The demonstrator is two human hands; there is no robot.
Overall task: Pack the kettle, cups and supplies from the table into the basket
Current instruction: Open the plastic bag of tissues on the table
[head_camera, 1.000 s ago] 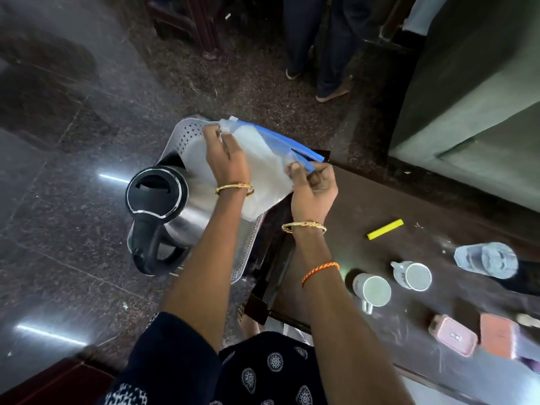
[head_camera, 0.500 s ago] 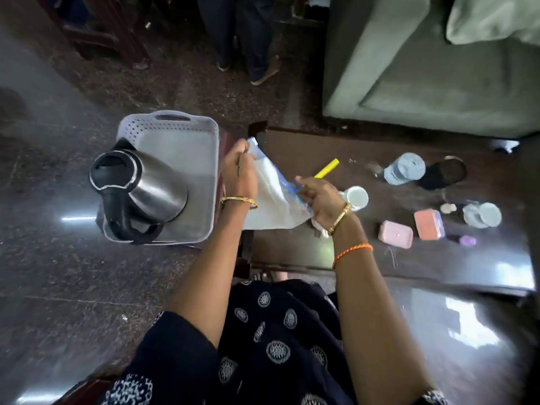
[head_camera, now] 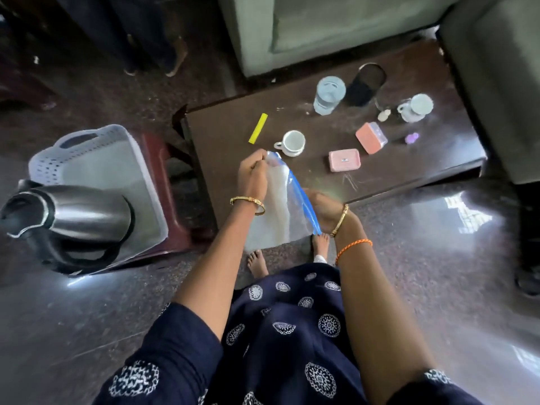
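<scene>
A steel kettle (head_camera: 79, 211) with a black handle stands in the white perforated basket (head_camera: 87, 141) at the left, on a dark red stool. My left hand (head_camera: 252, 176) and my right hand (head_camera: 323, 209) both pinch the blue-edged top of a clear zip bag (head_camera: 280, 211), held over the near edge of the dark table (head_camera: 222, 135). On the table lie a white cup (head_camera: 292, 141), a second white cup (head_camera: 416, 108), a yellow strip (head_camera: 258, 132), a pink box (head_camera: 344, 160), an orange box (head_camera: 370, 138) and a water bottle (head_camera: 328, 95).
A dark cylinder (head_camera: 366, 83) stands behind the bottle, with a small purple piece (head_camera: 411, 138) at the table's right. Grey-green sofas border the table at the back and right. Another person's feet (head_camera: 152, 68) stand at the far left. My bare feet are below the bag.
The bag has come away from above the basket, rightward to the table's near edge. My view has swung right, so the basket and kettle now lie at the far left.
</scene>
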